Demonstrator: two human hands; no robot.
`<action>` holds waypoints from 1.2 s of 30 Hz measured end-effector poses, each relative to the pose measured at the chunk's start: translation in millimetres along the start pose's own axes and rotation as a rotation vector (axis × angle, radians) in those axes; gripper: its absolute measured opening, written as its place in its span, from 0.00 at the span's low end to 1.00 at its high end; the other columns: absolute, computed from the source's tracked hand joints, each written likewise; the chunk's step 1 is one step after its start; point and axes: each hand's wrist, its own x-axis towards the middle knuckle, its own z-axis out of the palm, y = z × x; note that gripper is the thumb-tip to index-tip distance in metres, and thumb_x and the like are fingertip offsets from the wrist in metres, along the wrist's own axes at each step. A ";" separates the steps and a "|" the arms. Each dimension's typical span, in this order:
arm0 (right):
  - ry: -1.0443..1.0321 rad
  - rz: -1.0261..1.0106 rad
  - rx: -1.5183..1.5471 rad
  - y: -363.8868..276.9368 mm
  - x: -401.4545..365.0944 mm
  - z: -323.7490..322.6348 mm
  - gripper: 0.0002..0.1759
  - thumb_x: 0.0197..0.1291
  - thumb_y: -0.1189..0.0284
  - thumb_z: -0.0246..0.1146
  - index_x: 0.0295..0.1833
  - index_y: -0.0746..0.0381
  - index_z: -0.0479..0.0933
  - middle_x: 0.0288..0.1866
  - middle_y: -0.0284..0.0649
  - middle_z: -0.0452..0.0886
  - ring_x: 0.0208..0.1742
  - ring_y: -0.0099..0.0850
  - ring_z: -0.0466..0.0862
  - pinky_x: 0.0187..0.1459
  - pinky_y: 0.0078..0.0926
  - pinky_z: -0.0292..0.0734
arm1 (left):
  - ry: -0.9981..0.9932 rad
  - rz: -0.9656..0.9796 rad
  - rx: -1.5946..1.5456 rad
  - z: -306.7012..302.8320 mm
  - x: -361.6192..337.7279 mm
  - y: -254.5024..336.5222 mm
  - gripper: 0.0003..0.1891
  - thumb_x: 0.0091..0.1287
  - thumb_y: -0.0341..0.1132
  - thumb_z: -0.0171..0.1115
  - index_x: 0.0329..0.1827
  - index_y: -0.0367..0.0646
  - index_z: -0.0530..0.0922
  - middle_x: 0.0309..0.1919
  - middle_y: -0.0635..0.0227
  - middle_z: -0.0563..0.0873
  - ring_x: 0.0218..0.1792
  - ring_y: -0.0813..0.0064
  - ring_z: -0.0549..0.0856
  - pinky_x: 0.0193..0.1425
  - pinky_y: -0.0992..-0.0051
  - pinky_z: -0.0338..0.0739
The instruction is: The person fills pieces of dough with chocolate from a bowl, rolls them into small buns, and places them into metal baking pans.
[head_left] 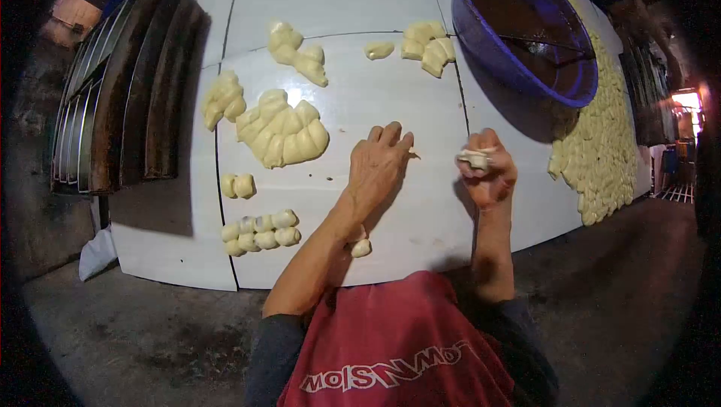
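Over the middle of the white table, my left hand (378, 163) has its fingers bent downward; a small bit of dough shows at its fingertips, and what lies under the palm is hidden. To its right, my right hand (490, 170) is curled around a piece of pale dough (476, 158), raised a little above the tabletop. A small dough ball (361, 248) lies by my left forearm. Left of my hands sits a large cluster of dough pieces (285, 133). Nearer the front edge are two short rows of rounded dough (260, 232).
A blue tub (587, 91) with brown contents stands at the back right, beside a wide spread of dough pieces (601, 152). Stacked dark trays (124, 91) stand on the left. More dough pieces (299, 52) lie farther back on the table (353, 1).
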 end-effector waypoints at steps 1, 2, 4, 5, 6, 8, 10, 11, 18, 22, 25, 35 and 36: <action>-0.128 -0.054 0.061 -8.2 -0.6 -2.3 0.08 0.49 0.73 0.63 0.35 0.62 0.72 0.29 0.38 0.74 0.27 0.24 0.73 0.32 0.23 0.71 | -0.009 0.008 0.020 0.5 0.3 -1.2 0.17 0.62 0.31 0.67 0.54 0.47 0.79 0.51 0.63 0.79 0.48 0.57 0.81 0.42 0.60 0.82; -0.254 -0.111 0.121 -14.5 -1.9 -3.2 0.10 0.50 0.72 0.63 0.38 0.63 0.75 0.31 0.40 0.77 0.30 0.26 0.77 0.35 0.24 0.74 | -0.019 0.019 0.038 2.0 0.2 -2.6 0.18 0.62 0.31 0.67 0.56 0.47 0.78 0.52 0.63 0.78 0.48 0.57 0.81 0.41 0.60 0.82; -0.015 -0.201 -0.010 -19.7 -9.6 22.6 0.16 0.52 0.72 0.63 0.47 0.66 0.76 0.38 0.44 0.81 0.34 0.29 0.80 0.39 0.27 0.77 | -0.025 0.014 0.034 4.6 -1.0 -5.8 0.30 0.60 0.39 0.71 0.66 0.45 0.74 0.63 0.56 0.75 0.55 0.51 0.80 0.51 0.57 0.80; 0.108 -0.250 -0.074 -23.2 -13.6 30.8 0.19 0.53 0.72 0.62 0.51 0.67 0.77 0.41 0.46 0.82 0.36 0.31 0.82 0.42 0.28 0.79 | -0.031 0.003 0.052 -0.6 -2.3 -2.3 0.34 0.59 0.42 0.72 0.69 0.45 0.72 0.66 0.54 0.73 0.57 0.50 0.79 0.54 0.57 0.79; 0.062 -0.160 -0.206 -26.5 -11.8 23.5 0.25 0.59 0.73 0.62 0.63 0.69 0.75 0.51 0.49 0.83 0.44 0.35 0.85 0.50 0.32 0.81 | -0.034 -0.007 0.069 -5.7 -2.3 1.1 0.38 0.58 0.45 0.74 0.72 0.44 0.71 0.69 0.52 0.71 0.59 0.48 0.79 0.58 0.56 0.78; 0.170 -0.063 -0.391 -20.7 -11.8 20.7 0.23 0.63 0.76 0.62 0.63 0.69 0.74 0.51 0.48 0.84 0.46 0.35 0.86 0.52 0.31 0.82 | -0.024 0.028 -0.133 -14.0 3.1 8.4 0.46 0.54 0.51 0.78 0.74 0.42 0.68 0.70 0.46 0.71 0.65 0.48 0.76 0.64 0.57 0.73; 0.199 -0.017 -0.434 -4.4 -10.8 14.9 0.21 0.63 0.78 0.65 0.61 0.69 0.75 0.49 0.43 0.85 0.47 0.27 0.86 0.50 0.24 0.83 | 0.005 0.059 -0.454 -29.7 11.4 22.5 0.45 0.52 0.50 0.80 0.71 0.37 0.71 0.66 0.48 0.76 0.63 0.52 0.78 0.61 0.59 0.75; 0.207 -0.018 -0.454 4.2 -10.8 12.7 0.19 0.63 0.77 0.66 0.59 0.69 0.76 0.48 0.42 0.86 0.45 0.26 0.86 0.48 0.22 0.83 | -0.155 -0.180 -0.749 -42.7 13.8 37.2 0.39 0.58 0.49 0.77 0.71 0.43 0.73 0.65 0.48 0.79 0.64 0.57 0.79 0.63 0.62 0.76; 0.290 -0.199 -0.962 19.0 -9.0 4.8 0.12 0.64 0.73 0.69 0.50 0.65 0.76 0.43 0.36 0.84 0.40 0.20 0.84 0.41 0.17 0.81 | -0.244 -0.283 -0.972 -27.9 13.9 25.3 0.26 0.67 0.37 0.70 0.67 0.39 0.76 0.48 0.60 0.89 0.47 0.72 0.86 0.56 0.71 0.79; 0.235 -0.156 -0.696 11.4 -11.0 4.3 0.14 0.63 0.74 0.71 0.50 0.63 0.75 0.41 0.34 0.83 0.44 0.20 0.81 0.43 0.19 0.79 | -0.114 -0.246 -1.126 -22.6 11.5 39.2 0.35 0.73 0.35 0.62 0.80 0.41 0.58 0.64 0.50 0.79 0.62 0.61 0.80 0.65 0.65 0.75; 0.235 -0.216 -0.656 9.5 -8.4 17.7 0.13 0.63 0.75 0.70 0.51 0.62 0.76 0.41 0.33 0.82 0.44 0.20 0.81 0.46 0.19 0.78 | 0.142 -0.018 -0.964 -22.7 27.9 60.0 0.39 0.76 0.44 0.57 0.82 0.38 0.50 0.77 0.46 0.62 0.74 0.50 0.68 0.70 0.61 0.71; 0.062 0.005 -0.149 -39.9 14.9 52.3 0.08 0.70 0.70 0.64 0.49 0.62 0.75 0.38 0.32 0.80 0.36 0.22 0.82 0.41 0.21 0.80 | 0.141 -0.051 -1.283 31.3 56.3 88.8 0.44 0.67 0.47 0.70 0.78 0.32 0.58 0.67 0.49 0.76 0.61 0.66 0.81 0.66 0.68 0.76; 0.057 -0.086 -0.121 -51.5 22.6 61.8 0.07 0.70 0.71 0.64 0.48 0.61 0.75 0.38 0.32 0.80 0.36 0.21 0.81 0.39 0.20 0.78 | 0.061 -0.127 -1.393 32.7 55.8 90.3 0.42 0.67 0.41 0.70 0.79 0.35 0.57 0.69 0.50 0.73 0.60 0.68 0.81 0.63 0.70 0.77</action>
